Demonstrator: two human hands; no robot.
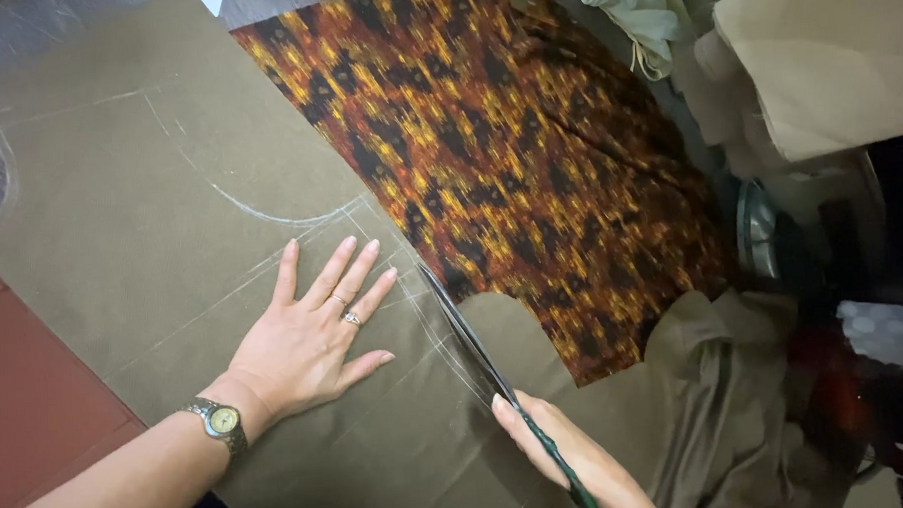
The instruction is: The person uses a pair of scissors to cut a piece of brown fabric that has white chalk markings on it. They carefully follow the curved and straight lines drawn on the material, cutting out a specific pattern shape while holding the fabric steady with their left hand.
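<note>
Left hand [309, 334] lies flat, fingers spread, on olive cloth [150, 224] at centre frame. Right hand [569, 455], bottom centre, grips scissors [474, 338] whose blades run along a chalk line beside the orange patterned fabric [508, 152].

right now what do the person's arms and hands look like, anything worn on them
Both forearms are bare, with no sleeves in view. The left hand has a metal wristwatch with a round, pale yellowish face on a linked band, and two thin rings on its fingers, one of them with a small stone. The right hand shows no rings, watch or glove on the part in view.
</note>
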